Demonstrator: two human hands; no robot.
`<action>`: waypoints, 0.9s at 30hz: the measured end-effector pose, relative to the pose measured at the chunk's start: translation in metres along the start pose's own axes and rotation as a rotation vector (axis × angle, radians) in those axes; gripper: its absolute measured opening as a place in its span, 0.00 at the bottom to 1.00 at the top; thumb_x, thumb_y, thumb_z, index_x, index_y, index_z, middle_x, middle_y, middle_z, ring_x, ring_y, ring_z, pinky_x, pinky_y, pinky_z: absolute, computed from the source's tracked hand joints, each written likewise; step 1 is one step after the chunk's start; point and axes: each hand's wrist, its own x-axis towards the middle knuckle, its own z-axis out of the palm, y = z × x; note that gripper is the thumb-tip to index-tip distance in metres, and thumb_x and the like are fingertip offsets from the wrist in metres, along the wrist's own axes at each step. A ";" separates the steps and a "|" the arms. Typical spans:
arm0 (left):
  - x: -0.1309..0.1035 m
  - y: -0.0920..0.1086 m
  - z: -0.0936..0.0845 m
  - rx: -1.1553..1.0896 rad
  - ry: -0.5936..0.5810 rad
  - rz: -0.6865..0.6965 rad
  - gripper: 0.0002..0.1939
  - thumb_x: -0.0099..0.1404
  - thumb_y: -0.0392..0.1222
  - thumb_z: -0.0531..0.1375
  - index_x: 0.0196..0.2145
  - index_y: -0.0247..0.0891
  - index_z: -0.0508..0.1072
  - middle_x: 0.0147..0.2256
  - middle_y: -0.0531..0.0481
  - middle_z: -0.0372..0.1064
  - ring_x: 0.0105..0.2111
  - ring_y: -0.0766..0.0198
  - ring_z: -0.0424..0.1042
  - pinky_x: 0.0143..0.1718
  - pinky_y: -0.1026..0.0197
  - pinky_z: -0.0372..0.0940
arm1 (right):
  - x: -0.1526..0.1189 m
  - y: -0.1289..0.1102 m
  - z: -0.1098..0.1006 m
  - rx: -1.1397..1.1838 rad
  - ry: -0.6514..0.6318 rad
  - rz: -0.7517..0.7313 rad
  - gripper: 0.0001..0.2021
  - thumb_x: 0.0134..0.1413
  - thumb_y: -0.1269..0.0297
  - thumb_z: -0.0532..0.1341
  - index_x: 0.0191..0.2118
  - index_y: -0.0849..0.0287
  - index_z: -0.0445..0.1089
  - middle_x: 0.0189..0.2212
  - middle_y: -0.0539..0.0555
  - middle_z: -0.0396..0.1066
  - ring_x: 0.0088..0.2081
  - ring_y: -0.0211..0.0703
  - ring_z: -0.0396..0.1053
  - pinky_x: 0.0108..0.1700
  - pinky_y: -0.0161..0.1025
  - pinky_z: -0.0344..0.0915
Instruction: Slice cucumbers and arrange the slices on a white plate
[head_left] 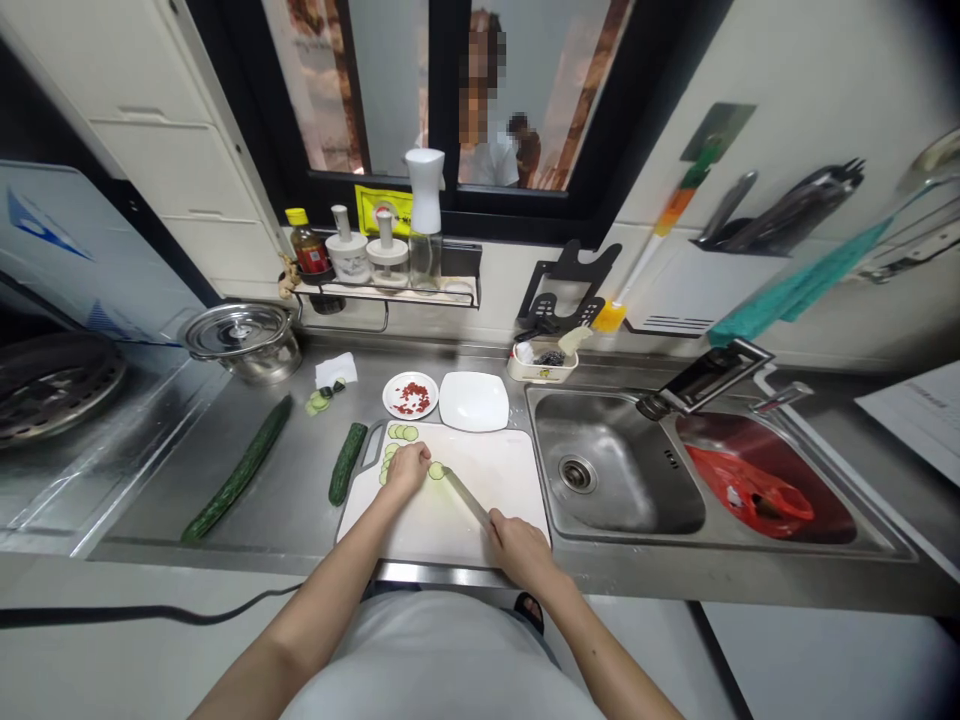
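Observation:
A white cutting board [480, 510] lies on the steel counter. My right hand [517, 545] is wrapped round the handle of a knife [466, 497], whose tip touches a cucumber slice [436, 470]. Just left of that slice, my left hand [409, 468] is closed over the board; what its fingers hold, if anything, is too small to tell. More slices [403, 432] lie at the board's upper left, some partly behind my left hand. A short cucumber piece [348, 464] rests against the board's left edge, and a long cucumber [238, 470] lies farther left.
Behind the board are a plate of red pieces [411, 396] and a white square plate [474, 401]. A lidded pot [244, 340] stands back left. Scraps [322, 400] lie near a tissue [337, 370]. The sink [619, 465] is right of the board.

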 end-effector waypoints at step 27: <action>0.005 -0.002 0.004 0.079 -0.017 -0.032 0.06 0.60 0.37 0.57 0.34 0.42 0.73 0.37 0.49 0.75 0.39 0.60 0.71 0.37 0.63 0.59 | 0.000 -0.018 -0.026 -0.071 -0.127 -0.035 0.16 0.60 0.74 0.45 0.49 0.62 0.63 0.40 0.64 0.73 0.42 0.51 0.72 0.37 0.40 0.60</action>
